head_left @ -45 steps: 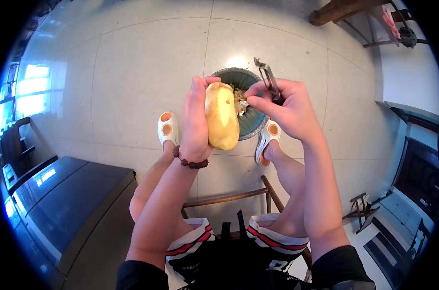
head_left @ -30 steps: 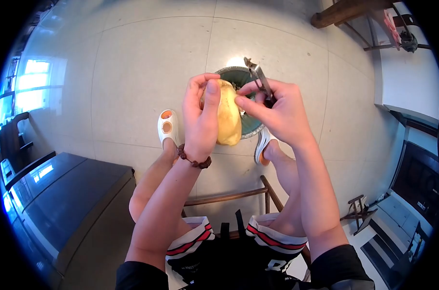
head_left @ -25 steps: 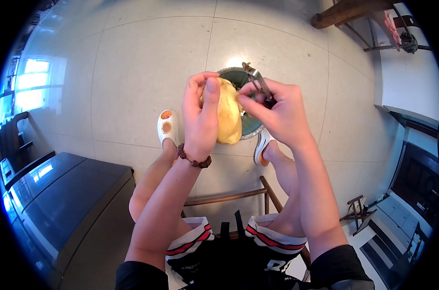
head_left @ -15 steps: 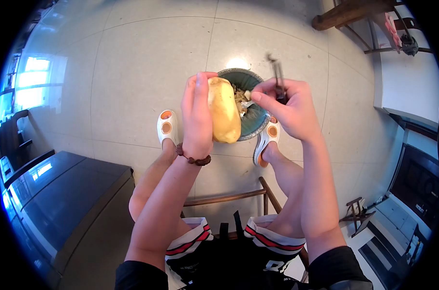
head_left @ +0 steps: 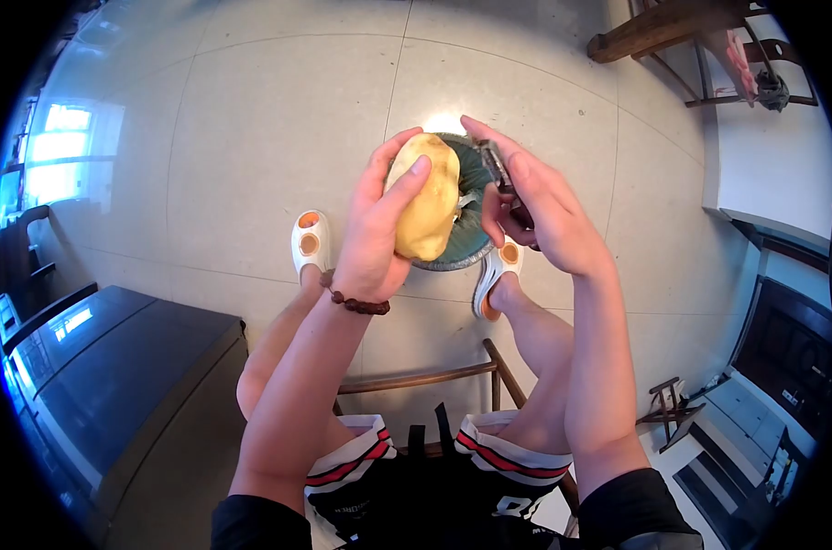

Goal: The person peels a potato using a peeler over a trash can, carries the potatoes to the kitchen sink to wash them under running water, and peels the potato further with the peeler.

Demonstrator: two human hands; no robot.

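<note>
The bare left forearm (head_left: 297,394) slants forward and inward; the bare right forearm (head_left: 604,357) runs nearly straight ahead, leaning slightly inward at the wrist (head_left: 592,268). The left hand (head_left: 377,220) is cupped in a hold, palm turned inward, thumb (head_left: 409,183) laid across the top and pointing forward. The right hand (head_left: 553,206) faces it, near but apart, some fingers (head_left: 491,220) curled in a grip while another extends forward. Both bare legs (head_left: 535,344) are parted, knees bent.
</note>
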